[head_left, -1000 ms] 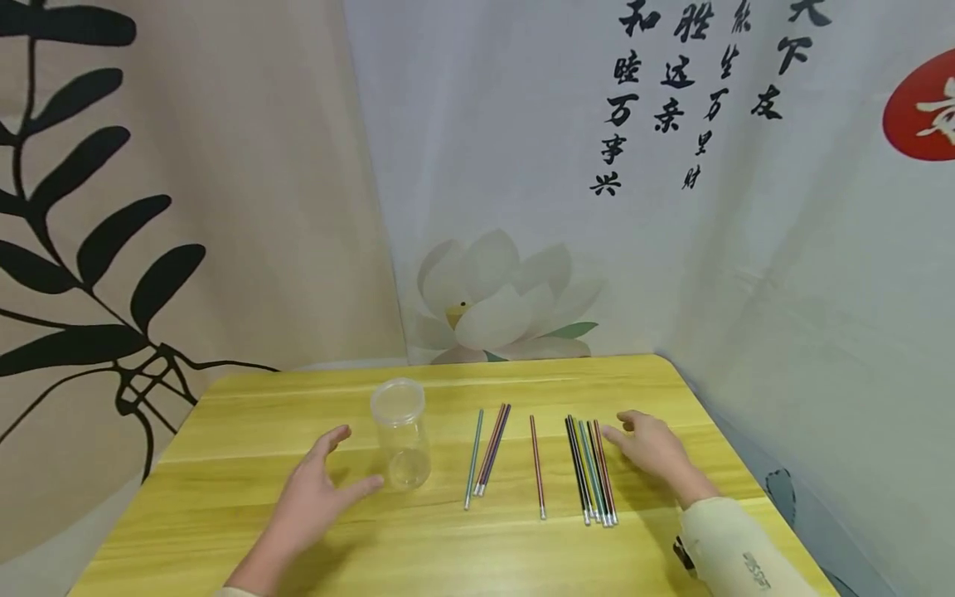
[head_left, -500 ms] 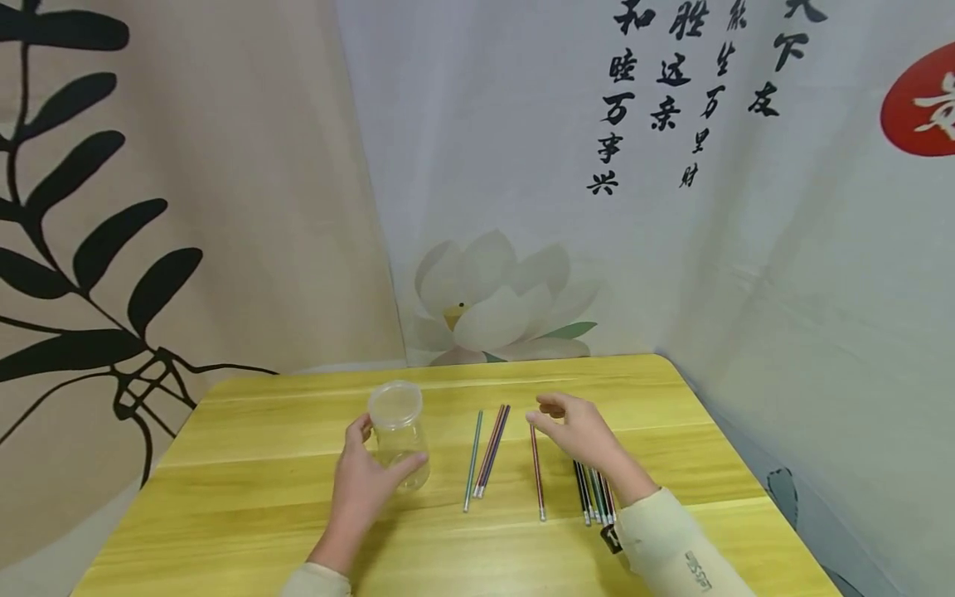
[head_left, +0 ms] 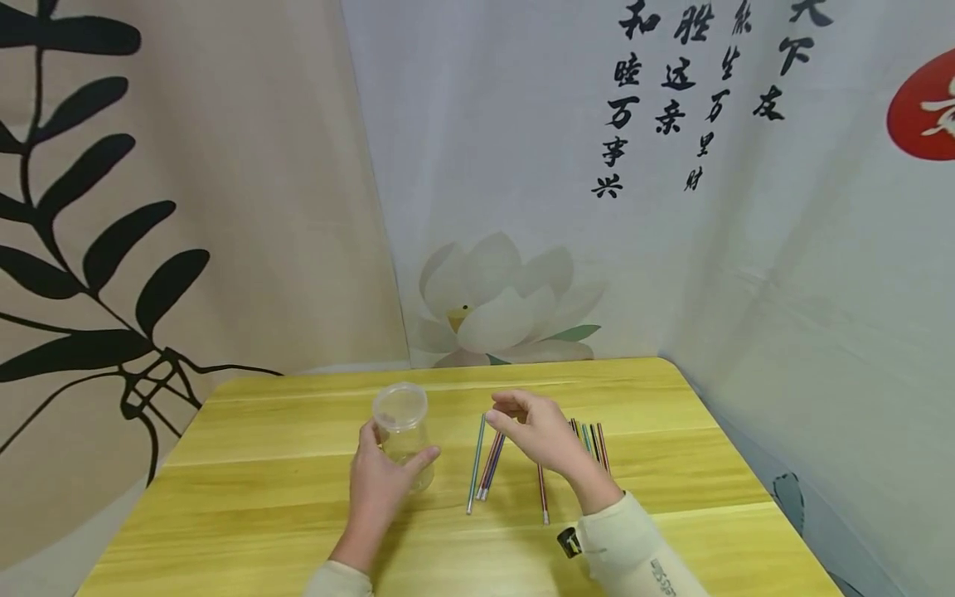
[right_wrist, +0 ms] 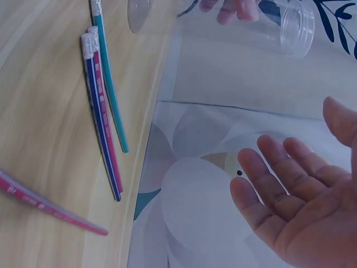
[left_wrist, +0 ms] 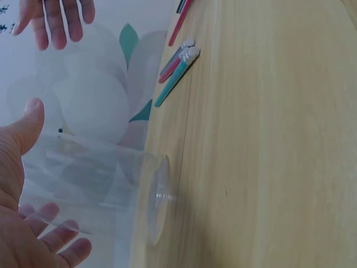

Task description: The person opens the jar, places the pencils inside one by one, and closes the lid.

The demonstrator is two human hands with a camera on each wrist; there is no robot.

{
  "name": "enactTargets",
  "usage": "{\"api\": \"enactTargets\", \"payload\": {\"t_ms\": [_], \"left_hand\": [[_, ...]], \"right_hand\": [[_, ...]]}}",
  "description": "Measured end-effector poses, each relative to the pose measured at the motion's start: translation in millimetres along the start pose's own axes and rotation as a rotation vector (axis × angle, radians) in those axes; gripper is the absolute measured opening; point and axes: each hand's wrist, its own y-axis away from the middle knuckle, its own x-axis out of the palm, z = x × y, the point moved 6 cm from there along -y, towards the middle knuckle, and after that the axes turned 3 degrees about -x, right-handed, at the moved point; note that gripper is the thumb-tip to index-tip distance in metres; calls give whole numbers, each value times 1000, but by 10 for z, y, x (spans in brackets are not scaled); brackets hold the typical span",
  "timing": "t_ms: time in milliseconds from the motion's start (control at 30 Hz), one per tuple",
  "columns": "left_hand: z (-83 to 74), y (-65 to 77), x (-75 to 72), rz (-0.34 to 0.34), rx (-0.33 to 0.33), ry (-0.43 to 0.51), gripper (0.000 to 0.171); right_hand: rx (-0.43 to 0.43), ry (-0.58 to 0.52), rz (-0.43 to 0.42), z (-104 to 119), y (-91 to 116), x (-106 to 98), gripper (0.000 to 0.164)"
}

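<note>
A clear plastic jar [head_left: 400, 406] with a pale round top stands upright on the table. My left hand [head_left: 376, 489] is around its near left side. In the left wrist view the thumb [left_wrist: 32, 123] stands away from the wall, and the fingertips show through the clear plastic. My right hand [head_left: 548, 435] hovers over the pencils with its palm facing left, fingers loosely extended and holding nothing. Near its fingertips lie a teal pencil [head_left: 476, 468] and a touching pair, one blue [right_wrist: 100, 123] and one pink [right_wrist: 105, 103]. A single red pencil [head_left: 544, 497] is partly covered by the right wrist.
Several more pencils [head_left: 587, 438] lie side by side on the right, their near ends hidden behind the right forearm. The wooden table [head_left: 246, 464] has its far edge against a printed curtain [head_left: 298, 207]. A black device [head_left: 569, 542] sits at the right cuff.
My left hand has moved right to the jar. My right hand has swept left from beside the right-hand pencils, past the single red one, to above the teal pencil and the pair.
</note>
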Motion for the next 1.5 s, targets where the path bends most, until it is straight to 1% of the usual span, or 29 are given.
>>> {"api": "enactTargets", "payload": {"t_ms": [133,267,467,567,667,800,967,1167,1333,1500], "left_hand": [[-23,6,23,-15,13,6,112],[-46,17,39,-9,27,13,108],[-46,26,50,-3,39,7,105],[-38,23,65,1,37,15,103],[-44,25,99,13,45,19,102],[-58,29,172,36,58,34,100],[-76,47,220,32,74,20,95],[-99,68,214,30,118,-2,90],[-100,66,203,36,123,-7,87],[-97,56,200,34,115,-1,85]], "right_hand": [[-22,10,11,44,-8,37,52],[-42,36,13,70,-25,69,50],[-102,79,48,143,-86,173,55],[-156,83,56,244,-135,240,59],[-212,86,50,358,-188,316,67],[-253,70,25,460,-254,420,79],[-241,50,5,506,-303,540,89],[-220,91,-29,517,-319,627,97],[-219,108,-58,515,-319,655,99],[-223,112,-61,523,-314,668,97]]}}
